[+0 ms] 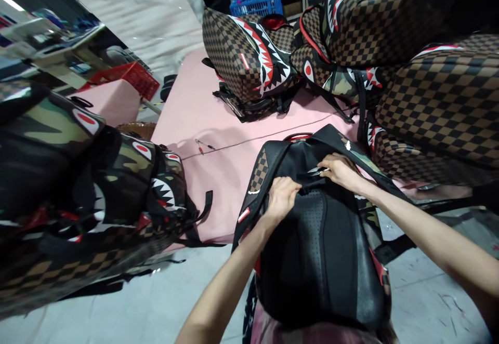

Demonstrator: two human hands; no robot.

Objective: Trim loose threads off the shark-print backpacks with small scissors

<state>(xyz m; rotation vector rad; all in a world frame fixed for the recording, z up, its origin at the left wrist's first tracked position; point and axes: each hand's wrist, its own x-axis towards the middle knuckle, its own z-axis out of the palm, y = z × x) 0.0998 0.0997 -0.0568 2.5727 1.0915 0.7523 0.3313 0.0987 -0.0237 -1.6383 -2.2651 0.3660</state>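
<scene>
A black backpack (339,250) stands in front of me against the table edge, its padded back panel facing me and its straps spread to the sides. My left hand (284,196) is closed, pinching the black fabric at the upper part of the back panel; what lies between the fingertips is partly hidden. In my right hand (341,171) is a small pair of metal thread snips (314,170), held near the top of the panel with the blades pointing left, towards my left hand.
Checkered backpacks with shark-teeth prints (249,58) are piled at the back and right of the pink table (226,177). Camouflage backpacks (132,167) stand at the left. A small red-and-black tool (200,147) lies on the table. Behind are a blue crate (257,1) and a red crate (132,76).
</scene>
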